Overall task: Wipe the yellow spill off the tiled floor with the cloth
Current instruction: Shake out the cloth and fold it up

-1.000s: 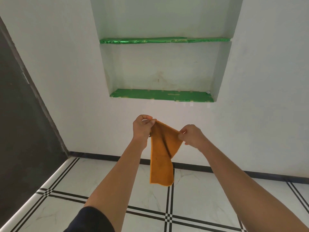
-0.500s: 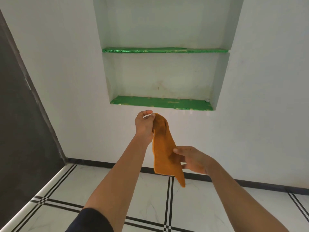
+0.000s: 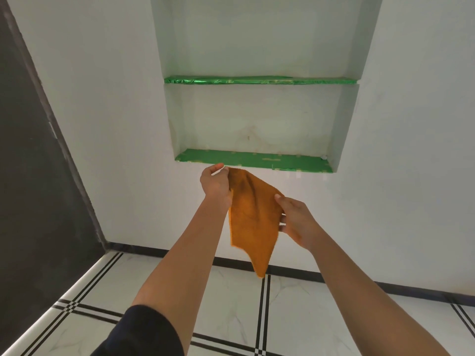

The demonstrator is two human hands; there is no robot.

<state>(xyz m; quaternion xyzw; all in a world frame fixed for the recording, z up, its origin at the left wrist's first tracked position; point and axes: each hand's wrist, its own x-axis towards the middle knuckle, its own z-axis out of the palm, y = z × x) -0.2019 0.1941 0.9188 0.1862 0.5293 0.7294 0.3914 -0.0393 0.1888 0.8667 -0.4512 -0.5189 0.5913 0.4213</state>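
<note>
Both hands pinch the cloth (image 3: 253,214) in mid-air, left hand (image 3: 215,183) high, right hand (image 3: 295,219) lower; no spill in view, a loose pinch could drop it.

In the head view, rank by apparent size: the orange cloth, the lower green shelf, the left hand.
1. lower green shelf
2. orange cloth
3. left hand
The hands and cloth are nearer the camera, so true sizes stay unsure.

I stand in a home room: white plastered wall (image 3: 102,124), built-in niche with green-lined shelves (image 3: 253,160), marble-look tiled floor (image 3: 231,309).
</note>
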